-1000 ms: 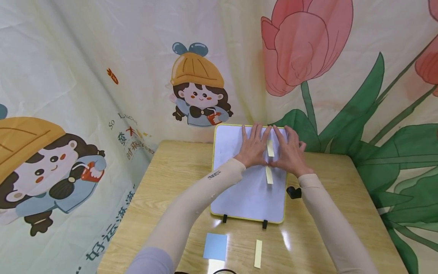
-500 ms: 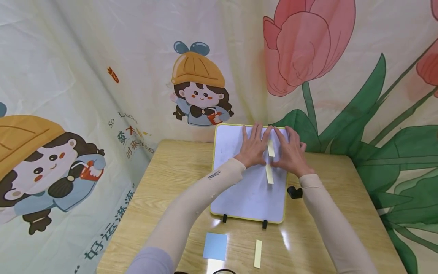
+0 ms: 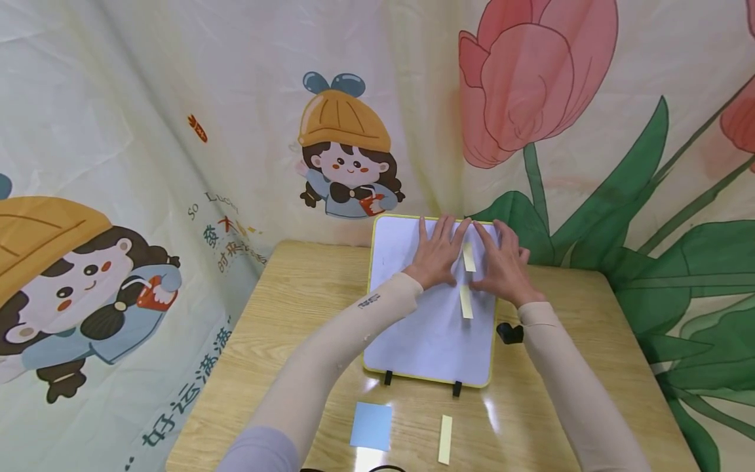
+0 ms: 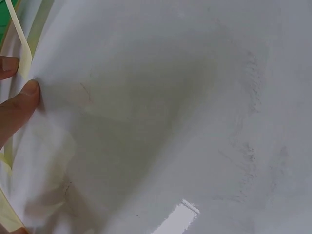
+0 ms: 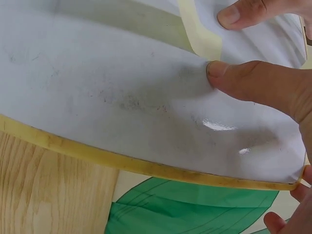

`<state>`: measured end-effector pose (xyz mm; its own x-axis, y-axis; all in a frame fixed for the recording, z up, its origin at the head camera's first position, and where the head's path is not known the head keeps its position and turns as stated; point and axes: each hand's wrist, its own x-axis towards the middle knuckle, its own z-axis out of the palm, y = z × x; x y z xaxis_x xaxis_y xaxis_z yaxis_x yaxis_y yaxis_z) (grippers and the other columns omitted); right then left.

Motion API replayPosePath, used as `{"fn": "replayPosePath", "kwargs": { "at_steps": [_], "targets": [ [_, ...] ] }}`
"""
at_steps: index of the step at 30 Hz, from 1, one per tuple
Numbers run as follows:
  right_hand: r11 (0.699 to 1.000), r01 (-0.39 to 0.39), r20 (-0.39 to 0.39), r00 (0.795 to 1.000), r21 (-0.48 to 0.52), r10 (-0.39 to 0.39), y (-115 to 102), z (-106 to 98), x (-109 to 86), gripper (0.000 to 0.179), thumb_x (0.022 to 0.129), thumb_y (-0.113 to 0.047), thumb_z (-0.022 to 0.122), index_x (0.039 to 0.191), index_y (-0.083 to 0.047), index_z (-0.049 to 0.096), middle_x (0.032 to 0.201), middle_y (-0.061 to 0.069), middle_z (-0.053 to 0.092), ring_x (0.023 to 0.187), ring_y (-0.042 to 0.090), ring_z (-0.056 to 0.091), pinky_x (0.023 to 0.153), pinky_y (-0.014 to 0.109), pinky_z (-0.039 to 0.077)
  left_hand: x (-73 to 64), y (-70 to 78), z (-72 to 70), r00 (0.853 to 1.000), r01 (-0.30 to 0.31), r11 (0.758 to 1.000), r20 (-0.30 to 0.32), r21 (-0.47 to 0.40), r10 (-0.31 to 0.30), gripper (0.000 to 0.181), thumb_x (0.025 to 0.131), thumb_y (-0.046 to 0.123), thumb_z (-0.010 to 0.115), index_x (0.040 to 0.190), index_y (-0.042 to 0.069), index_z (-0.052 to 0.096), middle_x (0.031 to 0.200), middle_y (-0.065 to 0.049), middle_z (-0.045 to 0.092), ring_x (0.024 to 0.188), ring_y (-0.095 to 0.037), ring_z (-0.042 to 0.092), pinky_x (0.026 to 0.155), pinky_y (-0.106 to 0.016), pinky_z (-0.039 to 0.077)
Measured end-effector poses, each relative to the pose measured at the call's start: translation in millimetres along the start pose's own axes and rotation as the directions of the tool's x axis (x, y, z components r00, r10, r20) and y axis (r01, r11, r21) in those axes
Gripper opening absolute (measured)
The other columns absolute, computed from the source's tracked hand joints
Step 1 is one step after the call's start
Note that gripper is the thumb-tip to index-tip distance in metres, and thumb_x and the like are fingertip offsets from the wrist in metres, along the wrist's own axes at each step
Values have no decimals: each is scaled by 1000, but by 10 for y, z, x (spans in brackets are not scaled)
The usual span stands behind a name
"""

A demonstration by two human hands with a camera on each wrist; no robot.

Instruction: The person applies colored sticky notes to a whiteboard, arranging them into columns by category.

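Observation:
A whiteboard (image 3: 419,334) with a yellow rim leans upright on the table. Two pale yellow paper strips run down its right half: an upper strip (image 3: 468,257) and a lower strip (image 3: 466,303). My left hand (image 3: 439,255) lies spread on the board left of them, fingertips near the top edge. To their right, my right hand (image 3: 504,269) spreads over the upper right corner. In the right wrist view, the right thumb (image 5: 253,85) touches the board at the lower strip's upper end; that strip (image 5: 200,34) bends outward. The left thumb (image 4: 19,109) rests on the board beside it.
On the wooden table (image 3: 295,314), in front of the board, lie a blue square of paper (image 3: 371,426) and another yellow strip (image 3: 445,439). A black object (image 3: 510,333) sits right of the board. Printed curtains (image 3: 348,39) hang behind and to the left.
Both thumbs have drawn slightly apart, away from the lower strip's upper end. The fingers stay near the board's top, and the strips keep their places.

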<state>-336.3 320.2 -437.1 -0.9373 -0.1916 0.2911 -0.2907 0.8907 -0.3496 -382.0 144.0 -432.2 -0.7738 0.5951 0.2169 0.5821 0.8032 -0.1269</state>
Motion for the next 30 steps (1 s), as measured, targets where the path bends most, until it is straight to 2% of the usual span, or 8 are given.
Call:
{"fn": "replayPosePath", "kwargs": {
  "at_steps": [4,7,15,21,26,30],
  "targets": [
    [1000,12,-8,1000,18,-12,-38,-36,-6,130,53,-26,97,157,-25,19,157,23,8,141,42,8,83,61,23,-44,-77,-34,1000,-11,1000,3,-25,11,144,51,65,87,155,14,2,156,-15,21,146,-30,12,109,-68,6],
    [999,13,-28,1000,41,-12,-69,-87,-32,129,54,-23,97,157,-24,19,157,22,7,141,44,10,83,62,22,-97,-168,-81,1000,-8,999,-18,-37,8,142,51,67,85,154,15,3,155,-14,22,145,-29,16,109,-68,7],
    [997,16,-117,993,78,-6,-163,-222,-211,128,53,-11,96,156,-22,22,158,20,9,140,44,13,84,62,20,-333,-475,-201,989,12,995,-144,-96,-25,136,51,66,86,151,16,7,153,-14,23,142,-29,20,109,-68,4],
    [995,52,-151,988,88,-38,-279,-276,-424,126,55,-9,95,156,-21,20,158,18,11,141,43,12,84,64,19,-671,-699,-263,976,8,990,-212,-138,-38,138,50,63,89,151,17,7,155,-15,19,142,-31,19,108,-69,1],
    [995,73,-175,983,73,-60,-348,-292,-638,124,56,-12,94,156,-18,21,158,17,14,139,44,16,81,64,21,-1045,-858,-278,973,10,988,-225,-152,-45,139,50,60,90,151,16,6,155,-17,19,141,-34,20,107,-70,5],
    [993,80,-186,980,86,-63,-417,-290,-836,119,60,-14,93,156,-16,22,156,18,18,138,43,21,80,64,22,-1364,-958,-291,965,22,985,-254,-173,-67,137,49,59,91,151,16,10,154,-18,22,139,-34,24,106,-71,7]
  ]
}}
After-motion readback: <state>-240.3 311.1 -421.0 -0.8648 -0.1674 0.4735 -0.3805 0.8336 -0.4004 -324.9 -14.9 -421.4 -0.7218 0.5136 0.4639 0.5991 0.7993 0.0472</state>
